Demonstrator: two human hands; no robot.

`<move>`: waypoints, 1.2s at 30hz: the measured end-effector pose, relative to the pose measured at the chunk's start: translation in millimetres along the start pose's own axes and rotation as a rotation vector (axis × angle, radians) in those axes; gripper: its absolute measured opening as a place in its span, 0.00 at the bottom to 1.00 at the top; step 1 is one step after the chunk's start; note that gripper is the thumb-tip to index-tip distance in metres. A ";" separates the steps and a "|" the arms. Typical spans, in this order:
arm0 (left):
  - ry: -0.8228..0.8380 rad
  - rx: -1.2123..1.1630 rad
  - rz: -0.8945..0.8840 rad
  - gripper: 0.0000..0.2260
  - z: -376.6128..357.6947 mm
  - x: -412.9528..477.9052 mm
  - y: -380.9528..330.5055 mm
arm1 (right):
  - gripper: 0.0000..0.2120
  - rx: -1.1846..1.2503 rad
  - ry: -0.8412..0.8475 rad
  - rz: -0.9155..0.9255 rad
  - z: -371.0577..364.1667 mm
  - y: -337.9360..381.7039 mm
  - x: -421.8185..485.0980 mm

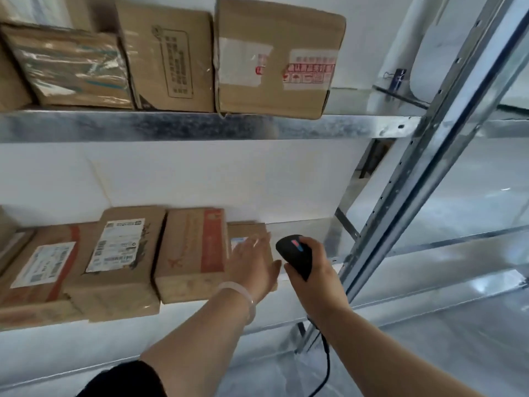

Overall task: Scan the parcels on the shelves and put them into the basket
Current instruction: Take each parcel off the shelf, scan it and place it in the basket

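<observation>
Several cardboard parcels lie on the lower shelf [312, 233]. The rightmost is a small brown parcel [249, 233] with a white label. My left hand [252, 262] hovers over it with fingers spread, blurred, and I cannot tell whether it touches the box. Just to its right, my right hand [317, 270] grips a black handheld scanner [294, 253] with its cable hanging down. Left of the small parcel sit a box with a red stripe [191, 253], a labelled box [117, 259] and another labelled box [40, 270]. No basket is in view.
The upper shelf [200, 127] carries three more boxes, the right one [277, 58] jutting over the edge. A metal upright [400, 202] of the rack stands just right of my right hand. White wall lies behind, pale floor below.
</observation>
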State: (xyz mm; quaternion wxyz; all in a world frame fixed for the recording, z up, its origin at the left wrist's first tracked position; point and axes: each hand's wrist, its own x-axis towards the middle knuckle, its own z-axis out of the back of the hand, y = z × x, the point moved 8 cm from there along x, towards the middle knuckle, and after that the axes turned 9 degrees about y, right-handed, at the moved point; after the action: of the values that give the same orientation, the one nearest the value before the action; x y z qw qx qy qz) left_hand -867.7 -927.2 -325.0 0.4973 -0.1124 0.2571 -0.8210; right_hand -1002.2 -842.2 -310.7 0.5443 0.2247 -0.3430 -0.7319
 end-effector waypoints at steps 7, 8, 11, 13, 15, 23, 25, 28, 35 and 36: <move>0.040 -0.071 0.110 0.30 -25.3 6.8 21.2 | 0.24 0.043 0.110 -0.028 -26.0 -28.8 29.5; 0.050 -0.074 0.114 0.30 -29.4 9.1 21.2 | 0.24 0.044 0.112 -0.037 -29.4 -31.6 33.9; 0.081 -0.083 0.151 0.30 -40.1 14.9 28.6 | 0.25 0.042 0.115 -0.062 -37.0 -38.3 41.6; 0.107 -0.074 0.176 0.30 -46.9 17.6 34.0 | 0.25 0.032 0.106 -0.069 -38.7 -39.9 45.7; 0.127 -0.028 0.179 0.30 -53.6 20.2 34.7 | 0.25 0.044 0.081 -0.082 -38.6 -43.0 49.8; 0.123 0.114 0.269 0.21 -73.5 31.7 31.9 | 0.24 0.042 0.164 -0.050 -38.5 -71.1 67.7; 0.117 0.109 0.301 0.21 -83.1 37.9 21.2 | 0.24 0.051 0.199 -0.034 -31.8 -78.5 82.3; 0.078 0.075 0.317 0.19 -94.1 47.4 -0.6 | 0.25 0.045 0.221 0.011 -18.1 -88.1 96.4; 0.000 -0.065 0.566 0.30 -87.2 50.9 19.5 | 0.25 0.123 0.273 0.001 -5.1 -107.3 119.8; 0.014 -0.116 0.605 0.31 -89.2 50.5 26.2 | 0.25 0.139 0.282 -0.002 -6.9 -107.5 123.0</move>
State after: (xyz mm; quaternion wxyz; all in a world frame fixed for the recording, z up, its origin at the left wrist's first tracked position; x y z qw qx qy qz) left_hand -911.4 -953.4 -417.7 0.7101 -0.0531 0.3288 -0.6204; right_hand -1104.1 -942.4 -390.1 0.5696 0.3627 -0.3129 -0.6679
